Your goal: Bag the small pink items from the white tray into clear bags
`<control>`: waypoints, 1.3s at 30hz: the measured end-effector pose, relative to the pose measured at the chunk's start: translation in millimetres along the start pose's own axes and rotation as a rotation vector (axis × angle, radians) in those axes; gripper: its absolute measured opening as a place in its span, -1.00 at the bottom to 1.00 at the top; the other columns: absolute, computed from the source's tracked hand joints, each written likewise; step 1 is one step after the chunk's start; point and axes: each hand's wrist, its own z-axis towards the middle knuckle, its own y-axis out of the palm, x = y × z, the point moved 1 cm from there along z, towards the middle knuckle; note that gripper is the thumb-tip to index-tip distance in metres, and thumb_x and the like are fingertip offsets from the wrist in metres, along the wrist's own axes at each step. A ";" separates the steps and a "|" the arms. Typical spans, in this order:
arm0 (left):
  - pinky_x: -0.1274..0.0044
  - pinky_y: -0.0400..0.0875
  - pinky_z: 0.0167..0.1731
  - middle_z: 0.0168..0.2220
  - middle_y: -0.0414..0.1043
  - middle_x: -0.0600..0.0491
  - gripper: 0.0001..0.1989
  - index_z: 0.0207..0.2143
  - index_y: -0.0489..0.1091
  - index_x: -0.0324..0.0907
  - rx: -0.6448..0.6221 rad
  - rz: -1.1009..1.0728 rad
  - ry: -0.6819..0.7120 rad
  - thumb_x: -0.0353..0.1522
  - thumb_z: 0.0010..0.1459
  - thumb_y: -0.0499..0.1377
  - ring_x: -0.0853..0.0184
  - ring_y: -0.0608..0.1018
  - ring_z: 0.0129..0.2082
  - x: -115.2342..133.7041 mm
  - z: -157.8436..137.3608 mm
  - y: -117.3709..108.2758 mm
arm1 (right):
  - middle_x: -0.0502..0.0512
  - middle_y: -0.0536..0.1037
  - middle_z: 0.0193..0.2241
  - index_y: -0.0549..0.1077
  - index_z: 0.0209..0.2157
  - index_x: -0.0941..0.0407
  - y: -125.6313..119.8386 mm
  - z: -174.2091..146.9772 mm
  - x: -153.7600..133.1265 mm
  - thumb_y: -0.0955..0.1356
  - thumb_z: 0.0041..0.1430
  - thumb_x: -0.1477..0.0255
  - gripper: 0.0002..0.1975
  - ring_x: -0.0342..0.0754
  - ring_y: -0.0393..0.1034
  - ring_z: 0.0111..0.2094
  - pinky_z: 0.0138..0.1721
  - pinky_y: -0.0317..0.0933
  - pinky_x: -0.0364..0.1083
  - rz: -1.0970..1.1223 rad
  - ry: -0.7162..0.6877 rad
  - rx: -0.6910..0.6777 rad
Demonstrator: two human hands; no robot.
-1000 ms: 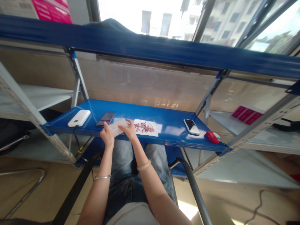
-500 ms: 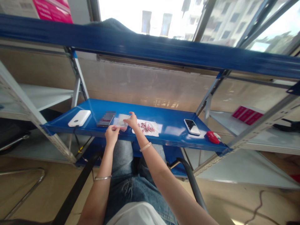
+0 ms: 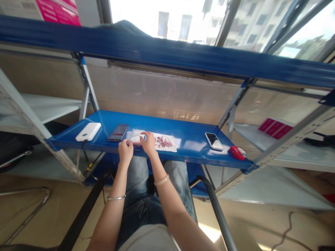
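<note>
Both hands, left hand (image 3: pixel 125 150) and right hand (image 3: pixel 148 143), pinch a thin, crinkled clear plastic bag (image 3: pixel 135 135) at frame centre, apparently fingertips together, beside small red pieces (image 3: pixel 163 141) on white sheet.

Your two bare forearms extend forward side by side, each wrist ringed by a thin bangle. Your left hand (image 3: pixel 126 149) sits knuckles-up, fingers curled forward. Your right hand (image 3: pixel 148 143) lies just beside it, palm down, fingers bent. Both grips appear pinched shut, though the fingertips are too small to confirm.
</note>
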 end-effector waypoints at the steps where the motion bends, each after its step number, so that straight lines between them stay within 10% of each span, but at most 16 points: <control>1: 0.35 0.34 -0.09 -0.31 0.49 -0.20 -0.68 -0.17 0.47 -0.32 -0.011 0.014 0.005 -0.36 0.10 0.04 0.08 0.50 -0.16 0.5 0.0 -0.3 | 0.20 0.47 -0.15 0.48 -0.17 0.17 -2.3 -6.9 -0.4 0.27 0.15 0.50 -0.77 0.04 0.29 -0.02 0.05 0.14 -0.01 0.000 0.008 -0.009; 29: 0.26 0.38 -0.18 -0.04 0.30 -0.28 -0.61 -0.06 0.41 -0.25 -0.145 0.277 -0.032 -0.22 0.14 0.06 -0.05 0.41 -0.04 21.6 2.6 -0.6 | 0.15 0.36 0.10 0.54 -0.14 0.06 -5.0 -41.4 -10.5 0.27 0.15 0.48 -0.71 0.09 0.05 0.23 0.21 -0.05 0.06 -0.154 0.089 -0.187; 39: 0.25 0.31 -0.09 -0.03 0.40 -0.20 -0.67 -0.12 0.46 -0.21 -0.002 0.264 0.094 -0.33 0.04 0.17 -0.02 0.39 -0.02 13.7 8.5 12.6 | 0.13 0.37 0.10 0.56 -0.16 0.03 -0.1 -42.7 -6.8 0.28 0.15 0.44 -0.73 0.09 0.02 0.24 0.23 -0.12 0.09 -0.187 0.074 -0.140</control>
